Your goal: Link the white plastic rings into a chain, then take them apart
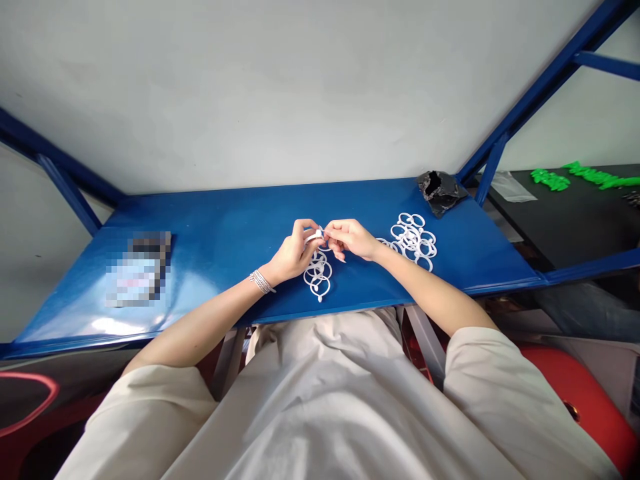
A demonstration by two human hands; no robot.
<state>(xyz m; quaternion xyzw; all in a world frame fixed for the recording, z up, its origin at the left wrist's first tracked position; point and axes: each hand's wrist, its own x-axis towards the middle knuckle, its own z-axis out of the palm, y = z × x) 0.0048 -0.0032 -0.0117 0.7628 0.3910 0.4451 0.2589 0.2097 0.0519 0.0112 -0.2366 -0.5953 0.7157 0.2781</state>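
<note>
"Left grip (291,257): state?"

"Thumb and fingers pinch one white ring (319,234), raised over the blue desk (225,230). Right grip (351,239): fingertips meet at the ring's small knob; whether they hold part of it cannot be told."

"Handling properties?"

"Judged by appearance: light, probably smooth plastic, fairly stiff with slight spring. It may slip in dry fingers, and the thin band may bend if squeezed hard. Take hold at the band beside the knob."

"Quantities?"

"Held rings: one. Ring piles: two. The near pile (319,272) lies below the hands; the right pile (412,238) lies beyond the right wrist. Overlap prevents an exact ring count. Black bags (449,193): one, at the far right corner. Pixelated items (143,267): one, at left. Wrists with a bracelet (261,281): one, the left."
</note>
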